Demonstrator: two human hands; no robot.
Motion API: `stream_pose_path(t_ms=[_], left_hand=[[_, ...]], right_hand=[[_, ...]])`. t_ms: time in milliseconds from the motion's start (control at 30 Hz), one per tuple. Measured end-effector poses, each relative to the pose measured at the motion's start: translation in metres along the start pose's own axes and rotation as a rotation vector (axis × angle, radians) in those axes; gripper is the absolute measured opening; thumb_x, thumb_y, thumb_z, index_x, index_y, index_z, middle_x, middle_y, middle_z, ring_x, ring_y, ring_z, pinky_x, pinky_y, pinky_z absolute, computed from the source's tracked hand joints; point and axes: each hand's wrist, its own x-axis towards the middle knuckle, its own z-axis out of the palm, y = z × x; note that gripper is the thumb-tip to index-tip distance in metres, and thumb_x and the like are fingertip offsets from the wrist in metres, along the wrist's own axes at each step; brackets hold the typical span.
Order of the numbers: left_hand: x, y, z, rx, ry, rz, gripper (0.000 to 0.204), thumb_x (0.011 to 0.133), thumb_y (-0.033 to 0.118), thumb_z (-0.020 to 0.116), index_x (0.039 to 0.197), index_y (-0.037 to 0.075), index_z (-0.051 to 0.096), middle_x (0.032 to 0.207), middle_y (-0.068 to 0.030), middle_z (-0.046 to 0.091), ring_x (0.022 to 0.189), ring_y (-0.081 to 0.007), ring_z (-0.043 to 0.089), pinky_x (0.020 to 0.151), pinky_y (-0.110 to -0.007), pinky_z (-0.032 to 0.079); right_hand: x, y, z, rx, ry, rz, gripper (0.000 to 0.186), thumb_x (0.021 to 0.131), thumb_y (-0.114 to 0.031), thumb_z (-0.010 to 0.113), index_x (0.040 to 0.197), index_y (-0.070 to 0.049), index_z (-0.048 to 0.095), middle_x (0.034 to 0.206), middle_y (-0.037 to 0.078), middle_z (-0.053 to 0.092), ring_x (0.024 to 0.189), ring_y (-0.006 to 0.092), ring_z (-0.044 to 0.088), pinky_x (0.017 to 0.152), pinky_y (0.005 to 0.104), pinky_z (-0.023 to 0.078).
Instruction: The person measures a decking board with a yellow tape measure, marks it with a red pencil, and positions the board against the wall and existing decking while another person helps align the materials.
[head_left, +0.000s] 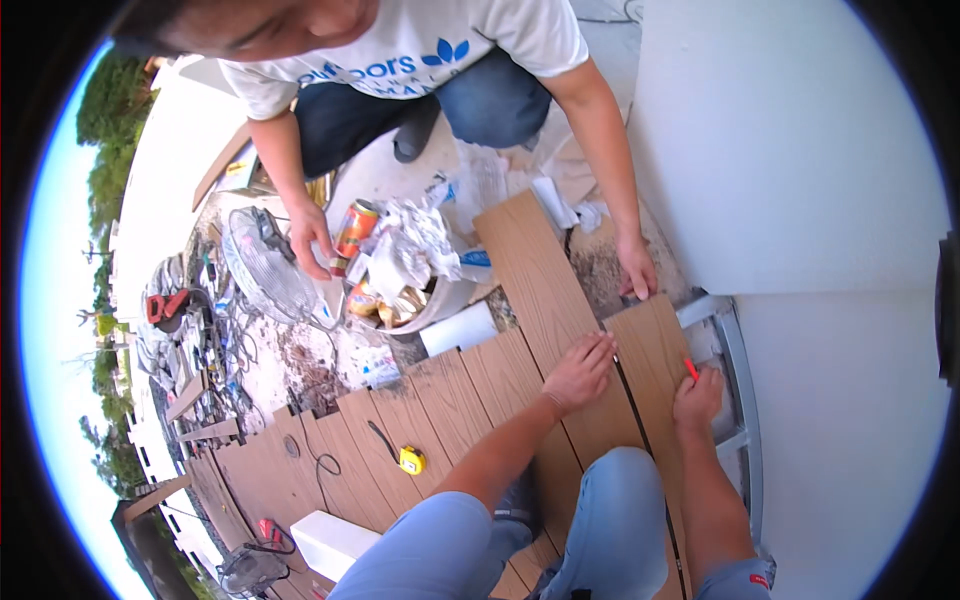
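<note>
My left hand (582, 368) rests on a long wood-look deck board (530, 270) at the gap beside a shorter board (645, 335). Its fingers are curled around something small at the gap, which I cannot make out. My right hand (698, 398) grips a slim red tool (690, 368), perhaps a marker, at the right edge of the short board. A co-worker's hand (637, 268) reaches down to the far end of that board. A metal frame (738, 360) shows along its right side.
The co-worker (490, 85) squats opposite, other hand (310, 240) hanging by a bucket of rubbish (420, 310). A yellow tape measure (411, 460), a white block (330, 540) and cables lie on the decking (385, 440). A white wall (800, 150) stands right; tools and debris lie left.
</note>
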Motion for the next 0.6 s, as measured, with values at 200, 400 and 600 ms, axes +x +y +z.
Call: stream_pose_path(t_ms=[200, 400, 600], left_hand=[[-0.005, -0.006, -0.001, -0.024, -0.025, -0.005, 0.055, 0.085, 0.016, 0.064, 0.135, -0.004, 0.056, 0.144, -0.0189, 0.053, 0.135, -0.0366, 0.048, 0.118, -0.049, 0.037], [-0.006, -0.006, 0.002, 0.015, -0.042, -0.002, 0.058, 0.083, 0.016, 0.067, 0.137, -0.004, 0.056, 0.147, -0.0179, 0.051, 0.136, -0.035, 0.047, 0.119, -0.048, 0.037], [-0.006, -0.005, 0.009, -0.007, -0.019, 0.013, 0.059, 0.082, 0.016, 0.067, 0.136, -0.003, 0.056, 0.146, -0.0181, 0.052, 0.136, -0.0356, 0.047, 0.118, -0.048, 0.038]], right_hand=[[-0.004, 0.002, 0.007, 0.007, -0.05, 0.021, 0.017, 0.083, -0.013, 0.058, 0.097, -0.003, 0.058, 0.098, 0.018, 0.058, 0.097, 0.0404, 0.057, 0.082, 0.0523, 0.048], [-0.003, 0.002, 0.006, 0.006, -0.068, 0.036, 0.016, 0.083, -0.015, 0.058, 0.095, -0.004, 0.058, 0.099, 0.017, 0.057, 0.099, 0.0394, 0.056, 0.083, 0.0523, 0.048], [-0.003, 0.0, -0.002, 0.003, -0.083, 0.052, 0.015, 0.083, -0.013, 0.058, 0.095, -0.003, 0.057, 0.101, 0.018, 0.057, 0.101, 0.0395, 0.056, 0.084, 0.0516, 0.048]])
